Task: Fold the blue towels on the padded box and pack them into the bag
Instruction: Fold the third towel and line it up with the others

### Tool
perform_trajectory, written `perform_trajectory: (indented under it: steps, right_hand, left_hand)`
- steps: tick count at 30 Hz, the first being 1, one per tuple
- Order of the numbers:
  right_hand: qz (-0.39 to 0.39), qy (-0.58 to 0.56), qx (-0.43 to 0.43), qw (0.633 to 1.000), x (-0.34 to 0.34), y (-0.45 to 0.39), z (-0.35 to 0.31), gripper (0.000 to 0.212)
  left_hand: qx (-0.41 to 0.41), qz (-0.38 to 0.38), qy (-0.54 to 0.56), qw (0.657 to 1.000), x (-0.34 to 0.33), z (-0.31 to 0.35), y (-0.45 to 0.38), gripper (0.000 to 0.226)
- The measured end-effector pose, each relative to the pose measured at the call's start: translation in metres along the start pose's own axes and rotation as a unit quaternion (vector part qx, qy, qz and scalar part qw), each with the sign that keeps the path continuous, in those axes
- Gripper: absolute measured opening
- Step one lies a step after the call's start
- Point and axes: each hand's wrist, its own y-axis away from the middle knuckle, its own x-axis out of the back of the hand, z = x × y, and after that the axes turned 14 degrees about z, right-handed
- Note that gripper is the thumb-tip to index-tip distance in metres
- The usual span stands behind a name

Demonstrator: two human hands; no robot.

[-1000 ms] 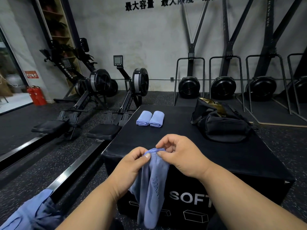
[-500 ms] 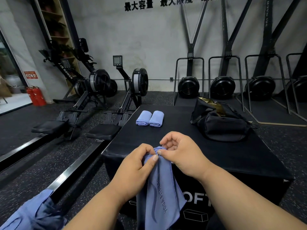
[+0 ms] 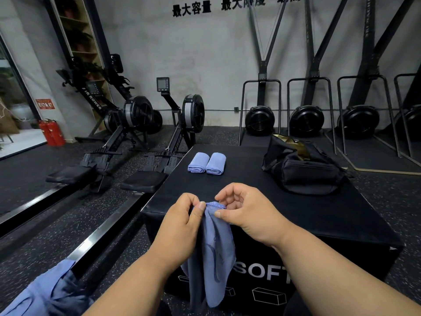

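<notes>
Towels first: two blue ones (image 3: 206, 163) sit rolled side by side at eleven o'clock on the padded box (image 3: 319, 215), touching each other, folded and waiting. A third blue towel (image 3: 211, 254) hangs at six o'clock off the near edge, its top hem pinched between the left hand (image 3: 182, 226) and the right hand (image 3: 248, 213), each grip pressed together on the cloth with thumb against forefinger. My read: this one is only being squared up, not yet folded. More blue cloth (image 3: 43, 295) lies heaped at eight o'clock on the floor, so more folding looks likely. The black bag (image 3: 307, 172) rests at one o'clock, mouth open, no towel visible inside; packing has not begun.
</notes>
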Motion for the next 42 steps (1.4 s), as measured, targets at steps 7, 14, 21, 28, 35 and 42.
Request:
perform_trajectory:
  steps: [7, 14, 21, 28, 35, 42]
  right_hand:
    - [0.018, 0.024, 0.006, 1.000, -0.001, 0.000, -0.003, 0.023]
    - [0.025, 0.107, 0.030, 0.993, 0.004, -0.003, -0.003, 0.027]
    - [-0.006, 0.209, 0.045, 0.977, 0.006, -0.007, -0.004, 0.008]
    - [0.034, 0.082, -0.035, 0.995, 0.016, -0.010, -0.005, 0.010]
    - [0.146, 0.132, 0.013, 0.980, 0.032, -0.022, -0.011, 0.015]
    - [0.248, 0.060, 0.004, 0.967, 0.055, -0.027, -0.009, 0.013]
  left_hand:
    - [-0.011, 0.003, -0.019, 1.000, 0.001, -0.006, 0.001, 0.015]
    - [-0.036, -0.048, -0.043, 0.997, 0.004, -0.006, 0.000, 0.011]
    - [-0.044, -0.048, -0.064, 0.996, 0.004, -0.005, -0.002, 0.022]
    - [-0.001, -0.154, -0.070, 0.986, 0.013, -0.019, -0.002, 0.012]
    - [0.027, -0.175, -0.132, 0.975, 0.022, -0.066, -0.009, 0.016]
    - [0.062, -0.134, -0.154, 0.977, 0.043, -0.086, -0.026, 0.015]
